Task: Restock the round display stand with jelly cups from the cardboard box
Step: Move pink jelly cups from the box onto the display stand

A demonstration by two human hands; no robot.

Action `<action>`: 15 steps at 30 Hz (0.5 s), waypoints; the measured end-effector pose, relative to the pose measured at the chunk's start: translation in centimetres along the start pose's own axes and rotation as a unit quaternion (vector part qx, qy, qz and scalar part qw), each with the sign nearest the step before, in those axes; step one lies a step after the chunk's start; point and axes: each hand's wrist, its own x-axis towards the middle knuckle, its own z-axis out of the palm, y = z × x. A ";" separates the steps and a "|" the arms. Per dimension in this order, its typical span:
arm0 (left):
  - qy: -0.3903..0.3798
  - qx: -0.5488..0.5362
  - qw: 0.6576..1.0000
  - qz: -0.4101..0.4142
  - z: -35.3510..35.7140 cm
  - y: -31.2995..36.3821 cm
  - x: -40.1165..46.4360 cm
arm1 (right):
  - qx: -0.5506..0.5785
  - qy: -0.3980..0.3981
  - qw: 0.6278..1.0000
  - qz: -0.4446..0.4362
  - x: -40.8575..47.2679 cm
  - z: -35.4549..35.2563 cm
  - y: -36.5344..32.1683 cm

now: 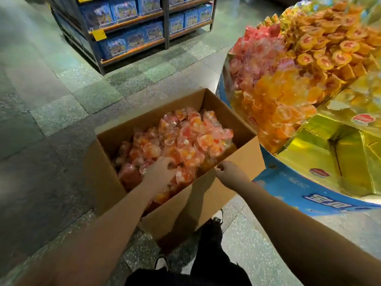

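Observation:
An open cardboard box (245, 153) stands on the floor, filled with pink and orange jelly cups (185, 139) in clear plastic. My left hand (159, 172) is down inside the box, fingers curled into the cups near its front edge. My right hand (228, 174) hovers at the box's near right rim with fingers curled, and I cannot see anything in it. The round display stand (305, 195) rises to the right, its gold compartments piled with pink cups (257, 56) and orange cups (284, 102). One gold compartment (338, 153) near me shows bare.
A shelf unit (132, 32) with blue boxed goods and yellow tags stands at the back. Grey tiled floor (51, 112) spreads to the left of the box. My dark trousers and shoes (214, 240) are just below the box.

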 end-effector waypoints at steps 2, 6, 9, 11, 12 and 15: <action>-0.007 0.021 0.999 -0.022 1.3 1.3 2.5 | -0.018 -0.004 1.000 -0.016 3.7 -1.0 0.2; -0.064 0.169 0.983 -0.040 3.6 3.3 8.0 | -0.117 -0.027 0.989 -0.085 11.5 -2.6 -0.5; -0.108 0.218 0.969 -0.051 4.7 4.2 10.7 | -0.170 -0.074 0.975 -0.124 15.6 -2.8 -0.5; -0.114 0.237 0.963 -0.068 5.2 4.8 11.5 | -0.202 -0.096 0.965 -0.140 17.6 -2.7 -0.5; -0.099 0.262 0.958 -0.057 5.5 4.9 11.7 | -0.216 -0.095 0.961 -0.145 18.4 -2.5 -0.5; -0.113 0.306 0.944 -0.053 6.0 4.6 12.2 | -0.244 -0.091 0.953 -0.154 19.9 -1.6 -0.1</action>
